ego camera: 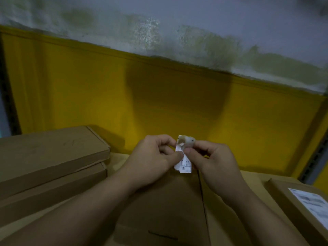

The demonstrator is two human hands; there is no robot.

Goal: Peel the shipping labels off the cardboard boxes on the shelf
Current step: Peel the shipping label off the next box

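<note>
Pinching the label (pixel 186 165), left hand (pixel 154 156) and right hand (pixel 213 158) hold it upright; seemingly crumpled.

Peeled label (pixel 186 164): white, fine black print and ruled boxes, tan patch on its curled upper end. Stacked boxes (pixel 53 157), left: plain kraft brown. Centre box (pixel 159 201): same brown, one thin dark line down the lid, a short dark slit near the front. Right box (pixel 284 197): brown, bearing an attached label (pixel 308 199), white with blurred grey bands. Shelf back panel (pixel 106 89): saturated yellow. Wall (pixel 213 18): pale grey, mottled with olive-green blotches. Shelf upright (pixel 317 162): grey, dark slots.
</note>
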